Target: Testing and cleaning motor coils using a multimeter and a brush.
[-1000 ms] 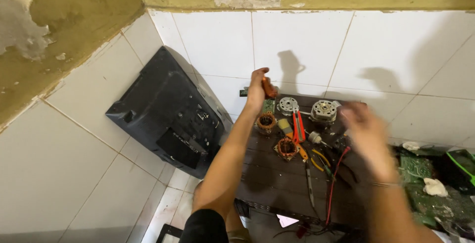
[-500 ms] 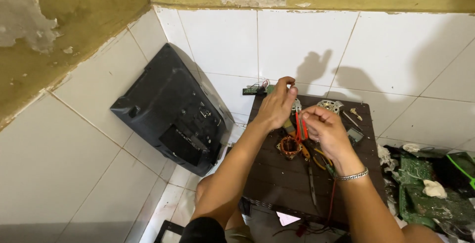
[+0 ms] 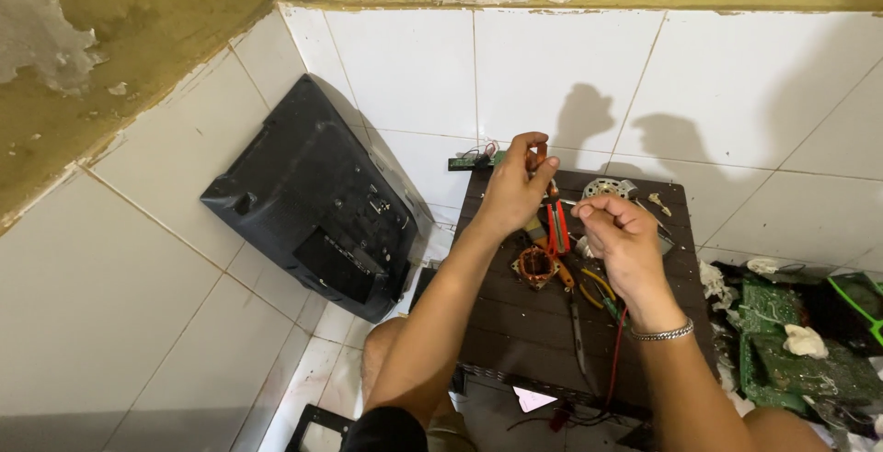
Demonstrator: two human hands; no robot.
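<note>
My left hand (image 3: pixel 515 190) is raised over the far left part of a small dark brown table (image 3: pixel 524 332), pinching a small orange-brown part (image 3: pixel 539 152) between thumb and fingers. Just right of it, my right hand (image 3: pixel 621 240) has its fingers closed on a thin metal rod (image 3: pixel 565 202) that points toward the left hand. Under the hands lie a copper-wound motor stator (image 3: pixel 535 266), red-handled pliers (image 3: pixel 556 227) and a silver motor part (image 3: pixel 602 188). A metal bracelet sits on my right wrist.
A black plastic television back cover (image 3: pixel 313 217) leans against the tiled wall at left. Green circuit boards (image 3: pixel 782 342) and scraps lie on the floor at right. Yellow-handled cutters (image 3: pixel 593 288) and a red wire (image 3: pixel 614 360) lie on the table. My knee (image 3: pixel 391 351) is below.
My left hand drew back from the table's far edge and lifted with the orange-brown part. My right hand came in from the right and closed its fingers beside the left hand.
</note>
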